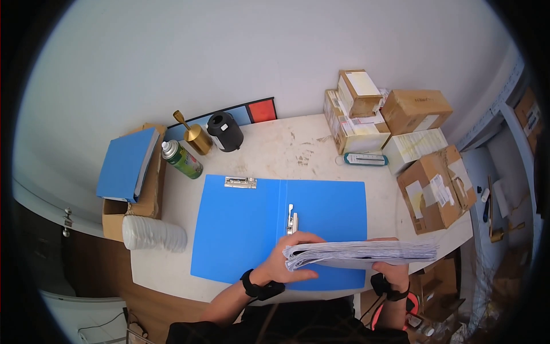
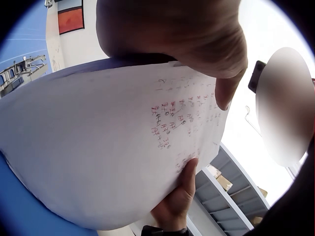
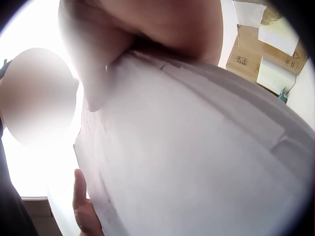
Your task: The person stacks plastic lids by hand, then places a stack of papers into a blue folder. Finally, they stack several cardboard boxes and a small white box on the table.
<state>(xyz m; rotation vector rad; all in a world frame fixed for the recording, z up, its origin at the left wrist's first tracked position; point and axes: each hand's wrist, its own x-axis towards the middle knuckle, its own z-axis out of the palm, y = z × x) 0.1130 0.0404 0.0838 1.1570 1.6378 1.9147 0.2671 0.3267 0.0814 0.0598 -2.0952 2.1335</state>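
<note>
A thick stack of papers [image 1: 355, 252] is held above the near part of an open blue folder [image 1: 238, 229]. My left hand [image 1: 286, 258] grips the stack's left end, thumb on the near side and fingers behind. At the other end my right hand [image 1: 392, 272] holds it, thumb pressed to the near face. Red handwriting marks the sheet [image 2: 98, 147] facing me in the left wrist view. Metal clips sit on the folder, one lever clip [image 1: 292, 219] on the right panel and another clip [image 1: 240, 182] at the top of the left panel.
Cardboard boxes [image 1: 438, 189] pile up at the right, with a teal-edged gauge [image 1: 365, 159] beside them. A spray can [image 1: 182, 159], a brass vessel [image 1: 197, 139] and a black cylinder [image 1: 224, 132] stand at the back left. Another blue binder [image 1: 127, 163] and plastic-wrapped discs [image 1: 153, 233] lie left.
</note>
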